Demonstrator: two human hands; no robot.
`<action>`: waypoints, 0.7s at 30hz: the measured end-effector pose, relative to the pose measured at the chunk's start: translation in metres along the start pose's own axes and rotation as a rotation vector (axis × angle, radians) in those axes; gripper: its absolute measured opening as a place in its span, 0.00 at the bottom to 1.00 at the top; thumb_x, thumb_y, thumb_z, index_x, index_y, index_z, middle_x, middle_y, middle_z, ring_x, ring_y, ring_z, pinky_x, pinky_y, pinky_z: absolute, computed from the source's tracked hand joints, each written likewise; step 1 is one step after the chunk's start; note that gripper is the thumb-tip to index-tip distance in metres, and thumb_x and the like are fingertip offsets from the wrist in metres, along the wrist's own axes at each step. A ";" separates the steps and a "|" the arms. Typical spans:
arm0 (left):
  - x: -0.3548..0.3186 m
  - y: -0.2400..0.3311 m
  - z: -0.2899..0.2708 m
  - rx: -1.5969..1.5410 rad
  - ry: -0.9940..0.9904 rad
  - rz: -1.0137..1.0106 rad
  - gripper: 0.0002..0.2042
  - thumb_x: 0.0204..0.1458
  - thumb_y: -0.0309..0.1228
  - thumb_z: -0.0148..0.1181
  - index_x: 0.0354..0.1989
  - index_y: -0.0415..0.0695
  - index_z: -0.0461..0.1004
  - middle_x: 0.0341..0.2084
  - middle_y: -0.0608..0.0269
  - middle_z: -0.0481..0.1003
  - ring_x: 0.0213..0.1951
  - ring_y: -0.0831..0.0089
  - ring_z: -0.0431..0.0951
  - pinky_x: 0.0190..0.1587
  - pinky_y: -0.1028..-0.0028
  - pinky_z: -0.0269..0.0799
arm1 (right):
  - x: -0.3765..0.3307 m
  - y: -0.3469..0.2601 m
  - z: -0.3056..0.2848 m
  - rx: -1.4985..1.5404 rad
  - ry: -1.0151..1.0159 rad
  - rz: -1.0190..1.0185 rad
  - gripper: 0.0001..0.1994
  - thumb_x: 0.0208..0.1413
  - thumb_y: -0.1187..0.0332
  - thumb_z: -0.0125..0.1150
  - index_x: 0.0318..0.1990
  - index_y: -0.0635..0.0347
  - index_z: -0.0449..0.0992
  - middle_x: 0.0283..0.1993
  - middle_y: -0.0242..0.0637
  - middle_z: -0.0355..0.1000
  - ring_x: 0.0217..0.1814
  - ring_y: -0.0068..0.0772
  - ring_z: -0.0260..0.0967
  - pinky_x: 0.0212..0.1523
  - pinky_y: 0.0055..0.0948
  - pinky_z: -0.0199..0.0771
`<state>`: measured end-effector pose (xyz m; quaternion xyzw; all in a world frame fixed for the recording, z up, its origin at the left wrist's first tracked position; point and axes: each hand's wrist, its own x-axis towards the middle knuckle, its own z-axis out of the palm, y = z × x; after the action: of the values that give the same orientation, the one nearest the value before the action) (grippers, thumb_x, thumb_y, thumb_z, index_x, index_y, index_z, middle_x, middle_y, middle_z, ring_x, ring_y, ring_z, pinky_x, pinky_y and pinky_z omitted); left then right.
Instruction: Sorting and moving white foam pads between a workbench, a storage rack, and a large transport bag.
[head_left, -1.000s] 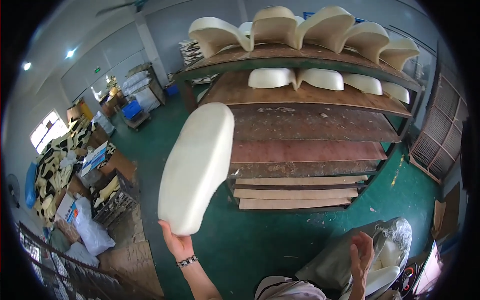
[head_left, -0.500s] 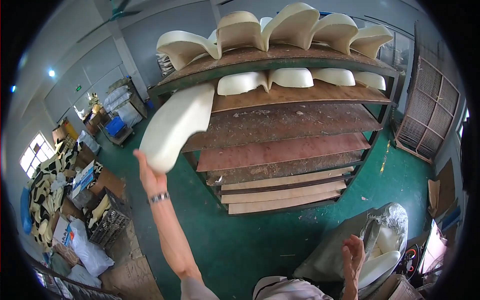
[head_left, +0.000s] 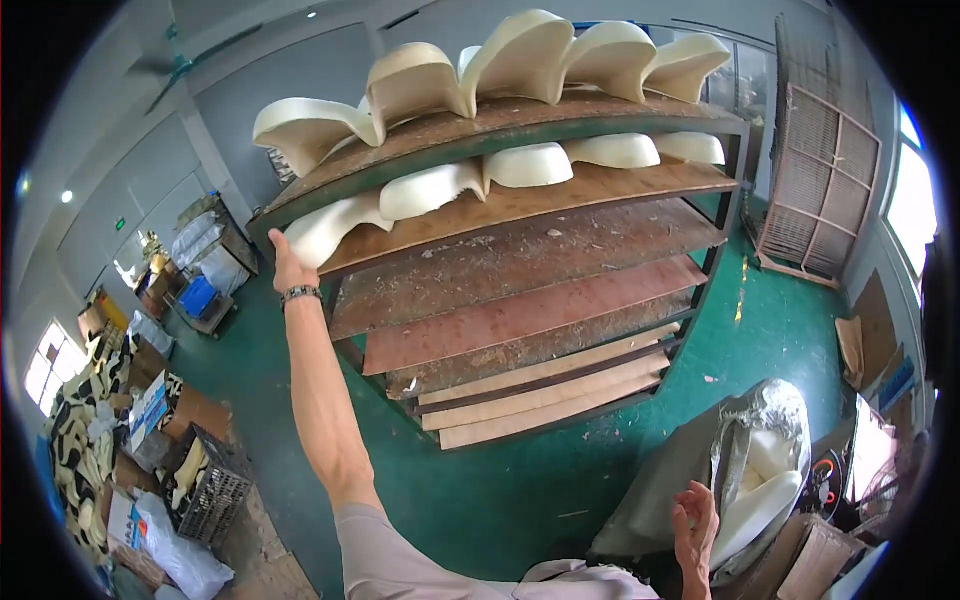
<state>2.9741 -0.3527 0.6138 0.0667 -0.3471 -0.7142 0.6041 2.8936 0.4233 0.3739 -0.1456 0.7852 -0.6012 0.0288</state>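
On the left end of the second board lies a curved white moulded foam piece (head_left: 335, 225). My left hand (head_left: 293, 265) holds its near end, thumb up at the outer side, some fingers hidden. Most of the piece rests inside the rack (head_left: 545, 247), beside a row of similar white foam pieces (head_left: 530, 166). At the lower right, my right hand (head_left: 696, 520) hangs with loosely curled fingers and nothing in it. Close by stands a large grey plastic bag (head_left: 660, 480), its mouth showing more white foam pieces (head_left: 755, 510).
Larger foam shells (head_left: 520, 65) line the rack's top board. Lower boards carry scraps and dust. To the left are a black crate (head_left: 215, 490), cartons, bags and a cart with a blue bin (head_left: 198, 297). A metal mesh frame (head_left: 820, 185) leans at the right wall.
My left hand has pushed the foam piece deeper onto the second board; before, it stuck out well past the rack's edge. My view has turned a little rightward. My right hand stays low and empty.
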 end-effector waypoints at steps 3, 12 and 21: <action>-0.028 -0.042 0.002 0.027 0.033 0.061 0.29 0.58 0.47 0.63 0.58 0.34 0.69 0.53 0.52 0.76 0.52 0.58 0.78 0.57 0.58 0.76 | 0.003 0.000 0.003 -0.066 -0.022 0.020 0.21 0.55 0.76 0.59 0.57 0.66 0.68 0.42 0.43 0.76 0.42 0.32 0.76 0.47 0.31 0.77; -0.019 -0.067 0.015 0.042 0.203 0.102 0.34 0.55 0.51 0.65 0.61 0.38 0.68 0.57 0.57 0.73 0.56 0.62 0.75 0.59 0.61 0.73 | 0.001 -0.004 0.019 -0.172 -0.096 -0.115 0.21 0.54 0.76 0.60 0.57 0.66 0.67 0.40 0.45 0.76 0.39 0.35 0.76 0.43 0.32 0.77; -0.106 -0.089 0.000 -0.080 -0.008 0.020 0.33 0.57 0.57 0.58 0.61 0.42 0.66 0.58 0.58 0.71 0.54 0.63 0.76 0.59 0.59 0.74 | -0.027 0.018 0.005 -0.177 -0.020 0.044 0.23 0.53 0.77 0.61 0.57 0.65 0.67 0.39 0.40 0.75 0.36 0.30 0.75 0.41 0.28 0.77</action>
<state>2.9294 -0.2535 0.5282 0.0361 -0.3212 -0.7217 0.6121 2.9170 0.4296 0.3516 -0.1360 0.8378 -0.5274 0.0368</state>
